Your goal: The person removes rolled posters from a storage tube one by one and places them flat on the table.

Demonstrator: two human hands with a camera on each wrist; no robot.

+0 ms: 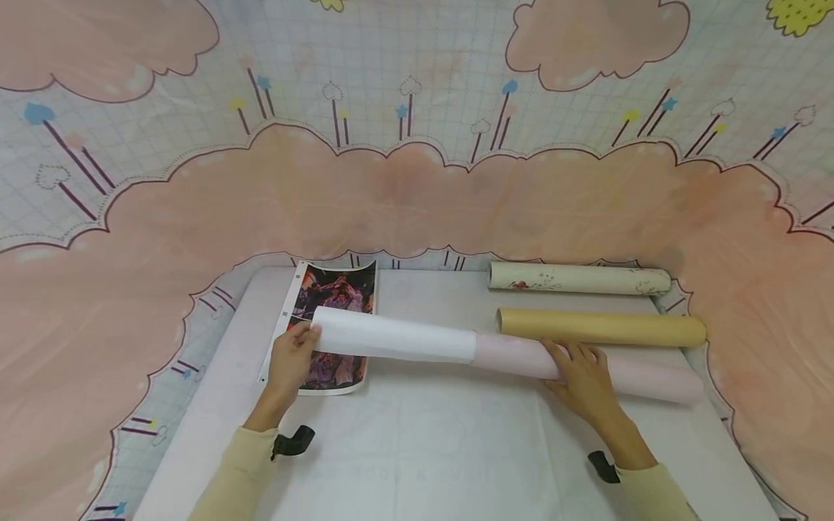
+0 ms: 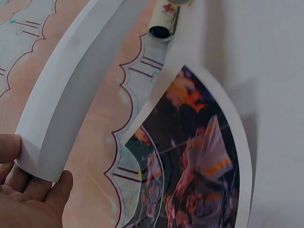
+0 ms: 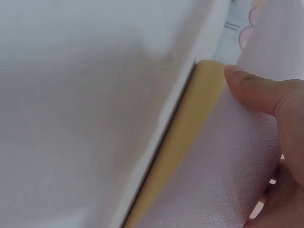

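Observation:
A pale pink roll of wallpaper [image 1: 508, 352] lies slanting across the right half of the table, and a curved white strip of paper [image 1: 394, 334] stretches leftward from it. My left hand [image 1: 291, 362] pinches the strip's far left end, thumb on one face and fingers behind. In the left wrist view, that strip [image 2: 66, 104] bows upward over the printed picture. My right hand [image 1: 586, 380] grips the pink roll near its middle. Seen from the right wrist, the thumb lies along the textured pink surface [image 3: 213, 171], while the other fingers are partly hidden beneath.
A printed colour picture [image 1: 335, 376] with curling edges lies under the strip's left end. Behind the pink roll are a yellow roll [image 1: 599, 327] and a cream floral roll [image 1: 576, 278]. Patterned cloth [image 1: 417, 195] surrounds the white table [image 1: 443, 441].

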